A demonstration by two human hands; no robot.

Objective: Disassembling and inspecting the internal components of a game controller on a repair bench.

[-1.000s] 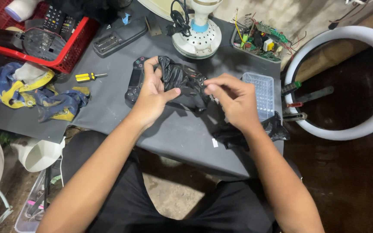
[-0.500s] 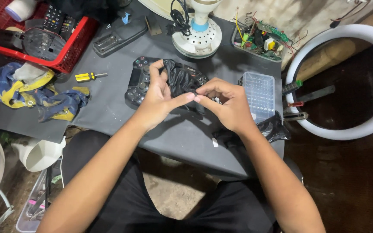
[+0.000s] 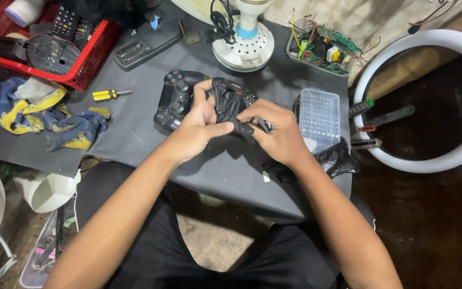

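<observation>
Change: both hands have drawn in together over the black bag since a moment ago, and the game controller (image 3: 175,100) now lies more exposed on the left of them.
Left hand: the left hand (image 3: 201,126) is closed on the crumpled black plastic bag (image 3: 230,101), thumb laid across its lower fold, fingers curled over the top edge.
Right hand: the right hand (image 3: 279,134) pinches the same bag from the other side, fingertips meeting the left thumb; a small dark tip pokes out by its knuckles, but what that is I cannot tell.
Where the bag sits: held just above the counter (image 3: 135,139), against the right grip of the black controller, which rests flat on the grey mat.
Nearby: a clear ridged plastic box (image 3: 319,115) just right of the hands, another scrap of black plastic (image 3: 338,160) near the counter's edge, a yellow-handled screwdriver (image 3: 110,94) well off to the left, a red basket (image 3: 81,72) at the far corner.
Step in hand, as I judge it: working the bag open or off something bundled inside it, both hands tugging at one fold.
What the next move calls for, to my eye: a firm pinch on each side and a pull apart, kept clear of the controller so it isn't dragged along.
</observation>
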